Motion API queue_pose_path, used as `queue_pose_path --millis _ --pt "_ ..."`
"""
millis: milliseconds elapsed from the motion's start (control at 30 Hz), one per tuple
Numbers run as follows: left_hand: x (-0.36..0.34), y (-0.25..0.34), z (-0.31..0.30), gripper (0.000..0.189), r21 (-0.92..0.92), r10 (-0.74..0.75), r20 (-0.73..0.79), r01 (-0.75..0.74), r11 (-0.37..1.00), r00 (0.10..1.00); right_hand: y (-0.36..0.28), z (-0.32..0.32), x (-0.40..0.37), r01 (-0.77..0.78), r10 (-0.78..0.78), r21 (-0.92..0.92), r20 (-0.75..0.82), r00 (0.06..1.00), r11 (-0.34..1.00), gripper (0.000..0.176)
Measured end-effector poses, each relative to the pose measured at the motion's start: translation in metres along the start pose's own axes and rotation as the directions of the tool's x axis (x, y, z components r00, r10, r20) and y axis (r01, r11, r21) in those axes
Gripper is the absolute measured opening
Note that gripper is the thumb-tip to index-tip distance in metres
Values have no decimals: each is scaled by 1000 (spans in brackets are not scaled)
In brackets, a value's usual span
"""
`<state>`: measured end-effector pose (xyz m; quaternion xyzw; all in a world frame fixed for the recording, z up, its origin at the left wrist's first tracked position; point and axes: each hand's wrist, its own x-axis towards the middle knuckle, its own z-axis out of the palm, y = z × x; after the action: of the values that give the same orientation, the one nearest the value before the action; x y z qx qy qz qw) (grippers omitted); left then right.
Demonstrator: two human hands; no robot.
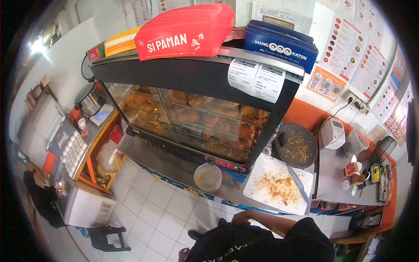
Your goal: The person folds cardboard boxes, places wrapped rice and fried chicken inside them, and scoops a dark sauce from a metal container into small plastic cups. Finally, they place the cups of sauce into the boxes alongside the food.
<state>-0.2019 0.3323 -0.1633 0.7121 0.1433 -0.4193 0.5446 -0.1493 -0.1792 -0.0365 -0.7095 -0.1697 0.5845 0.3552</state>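
Observation:
My right hand point(240, 217) is held low in front of my black shirt, below the counter edge. Its fingers point down and are partly hidden, and no object shows in it. At the bottom edge, only a small part of my left hand point(184, 253) appears beside the shirt, its fingers mostly out of sight. Nearest the right hand, on the counter, are a white cutting board point(257, 197) strewn with brown crumbs and a knife point(298, 185) with a blue-grey handle lying along its right side. A round clear plastic tub point(207, 177) stands left of the board.
A glass-fronted warmer point(205, 118) holds fried food on shelves. Red boxes point(185, 35) and blue boxes point(279, 46) are stacked on top. A dark stone mortar point(297, 145) with crumbs sits behind the board. At left are a black stool point(108, 238) and a side counter point(94, 135).

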Motion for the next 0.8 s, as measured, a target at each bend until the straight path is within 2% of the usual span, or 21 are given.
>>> queue_pose_path --millis 33,167,200,233,267,300,333,367,400,433,467,500,533,567,600,633,667,700,767,800 --pt "2 -2 -2 35 -3 7 0 -7 1000 1000 -6 -5 -9 10 -15 -101 -43 999 995 42" --pt "12 -13 -5 34 -29 31 20 -30 999 999 31 10 -17 75 -104 -123 -246 964 990 38" --pt "23 -25 -11 34 -66 42 37 -39 997 998 37 14 -21 55 -71 -62 -287 955 997 36" --pt "27 -17 -24 34 -257 92 141 -53 965 986 37 17 -28 40 -37 0 -327 944 999 35" --pt "28 -19 -14 31 -19 50 29 -49 999 998 38 24 -36 -15 64 143 -347 936 990 34" --pt "19 -2 -8 28 97 47 -9 -46 994 999 35 27 -45 -60 165 287 -357 919 956 33" --pt "0 39 -2 27 201 80 -26 -73 977 996 53 33 -37 -83 136 147 -402 906 986 33" --pt "-17 69 0 26 238 105 -19 -97 966 994 72 39 -32 -39 82 107 -436 896 994 33" --pt "16 52 -27 25 -295 101 84 -72 953 991 83 43 -32 3 28 65 -467 884 998 33" --pt "50 32 -54 29 -730 96 185 71 680 978 87 46 -31 41 -26 18 -493 870 999 33" --pt "52 54 -65 30 -403 109 -4 -101 910 994 69 42 -48 39 55 191 -460 886 981 31" --pt "43 91 -66 32 198 327 -138 -298 934 935 76 47 -42 100 -8 155 -507 862 983 31" --pt "68 95 -90 36 -124 407 -144 -424 897 902 86 52 -37 160 -71 115 -553 830 980 30" --pt "28 167 -86 33 607 664 -58 -501 617 746 101 55 -30 218 -132 73 -597 791 973 30" --pt "18 207 -93 26 186 593 -267 -563 805 760 109 54 -26 218 -123 98 -578 807 971 28" --pt "1 247 -112 22 399 812 -152 -716 573 564 115 53 -23 220 -113 129 -558 822 967 26" --pt "-51 319 -108 25 362 796 -241 -709 605 556 117 54 -23 220 -100 164 -536 838 962 24" --pt "-115 388 -80 24 455 807 -383 -668 588 450 68 41 -52 -52 133 176 -487 863 983 22" --pt "-205 464 -73 34 552 926 -376 -795 251 31 113 43 -31 111 36 332 -408 912 937 22" --pt "-235 471 -109 25 743 879 -460 -597 301 -129 135 41 -16 65 92 344 -421 902 937 23"
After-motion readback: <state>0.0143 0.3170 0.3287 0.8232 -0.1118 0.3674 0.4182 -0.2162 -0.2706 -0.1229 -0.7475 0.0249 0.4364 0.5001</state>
